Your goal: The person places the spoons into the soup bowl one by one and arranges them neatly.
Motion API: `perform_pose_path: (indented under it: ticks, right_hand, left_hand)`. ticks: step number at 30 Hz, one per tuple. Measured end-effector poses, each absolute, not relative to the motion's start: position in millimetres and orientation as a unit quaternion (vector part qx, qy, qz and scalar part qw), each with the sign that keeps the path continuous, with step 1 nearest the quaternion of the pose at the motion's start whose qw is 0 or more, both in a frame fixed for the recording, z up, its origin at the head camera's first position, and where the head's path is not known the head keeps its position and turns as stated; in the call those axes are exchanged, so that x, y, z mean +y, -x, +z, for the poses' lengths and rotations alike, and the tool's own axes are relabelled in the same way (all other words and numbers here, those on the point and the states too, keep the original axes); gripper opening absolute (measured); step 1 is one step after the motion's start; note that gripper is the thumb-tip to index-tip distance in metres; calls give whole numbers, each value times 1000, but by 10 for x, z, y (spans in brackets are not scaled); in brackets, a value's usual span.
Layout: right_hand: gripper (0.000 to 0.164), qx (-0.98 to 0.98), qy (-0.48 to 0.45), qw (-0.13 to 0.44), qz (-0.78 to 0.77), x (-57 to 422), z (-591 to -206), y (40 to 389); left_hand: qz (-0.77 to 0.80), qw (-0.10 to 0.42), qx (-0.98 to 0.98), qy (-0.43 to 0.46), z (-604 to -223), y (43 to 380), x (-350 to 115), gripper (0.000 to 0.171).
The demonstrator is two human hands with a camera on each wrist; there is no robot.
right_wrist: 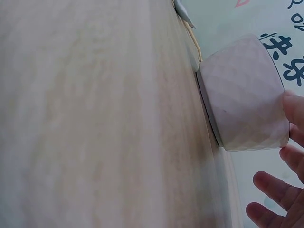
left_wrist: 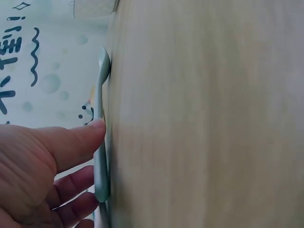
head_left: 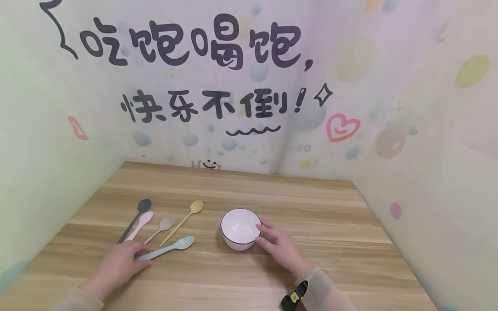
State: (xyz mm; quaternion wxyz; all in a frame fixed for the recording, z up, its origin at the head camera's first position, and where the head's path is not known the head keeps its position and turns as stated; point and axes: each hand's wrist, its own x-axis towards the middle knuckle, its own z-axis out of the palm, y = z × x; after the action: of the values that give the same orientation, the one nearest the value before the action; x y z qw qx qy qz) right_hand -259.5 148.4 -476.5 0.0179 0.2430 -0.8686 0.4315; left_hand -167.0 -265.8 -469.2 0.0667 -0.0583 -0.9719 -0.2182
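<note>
A light blue spoon (head_left: 184, 242) lies slantwise on the table, its bowl pointing right. My left hand (head_left: 118, 263) has thumb and fingers about its handle; in the left wrist view the thumb presses the spoon (left_wrist: 100, 166). Right of the spoons stands an upright white bowl (head_left: 239, 229) with a dark rim. With thumb and finger, my right hand (head_left: 282, 250) holds the right side of its rim. The right wrist view shows the faceted outer wall of the bowl (right_wrist: 244, 95), with other fingers (right_wrist: 275, 192) spread below.
Beyond the left hand lie a dark teal spoon (head_left: 144, 206), a pink spoon (head_left: 145, 218), a beige spoon (head_left: 166, 223) and a yellow spoon (head_left: 196, 207). The wooden table (head_left: 311, 207) meets printed walls at the back and sides. A black strap (head_left: 294, 297) circles the right wrist.
</note>
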Motion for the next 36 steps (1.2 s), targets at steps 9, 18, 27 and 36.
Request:
perform_pose_path:
  ticks: [9,18,27,36]
  right_hand:
    - [51,-872,-241,17,425,1488,-4767,2603]
    - [51,-873,-233,12,428,1493,-4769,2606]
    - [50,-872,-233,6,431,1495,-4743,2596]
    - [49,-872,-235,9,430,1495,-4745,2591]
  left_hand:
    - [-225,108,-967,52,-4804,1691,-2655,24]
    - [-255,129,-957,45,-4885,1670,-2665,22]
    - [-259,161,-951,57,-4933,1656,-2651,17]
    - [-262,166,-949,64,-4758,1661,-2562,18]
